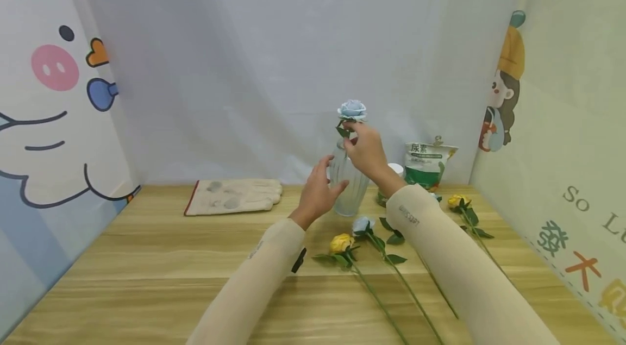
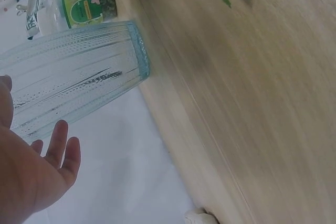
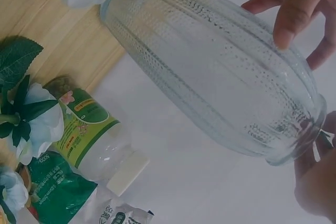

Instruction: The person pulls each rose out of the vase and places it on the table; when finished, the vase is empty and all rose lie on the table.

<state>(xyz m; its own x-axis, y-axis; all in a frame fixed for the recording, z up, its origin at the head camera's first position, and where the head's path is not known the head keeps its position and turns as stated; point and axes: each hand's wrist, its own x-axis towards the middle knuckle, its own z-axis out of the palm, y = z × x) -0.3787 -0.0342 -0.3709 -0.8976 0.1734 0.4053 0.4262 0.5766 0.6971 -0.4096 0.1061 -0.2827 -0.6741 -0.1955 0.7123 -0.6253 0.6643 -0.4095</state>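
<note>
A ribbed clear glass vase stands upright on the table. At its mouth my right hand pinches a light blue rose just under the bloom. In the right wrist view the rim of the vase lies against the right hand's fingers, and part of the stem is hidden. My left hand is spread at the vase's left side, thumb toward the front. The left wrist view shows its loosely extended fingers beside the glass; whether they touch it I cannot tell.
In front of the vase lie a yellow rose and a blue rose. Farther right is another yellow rose. A white-capped bottle and a green-white bag stand behind. Gloves lie at the back left.
</note>
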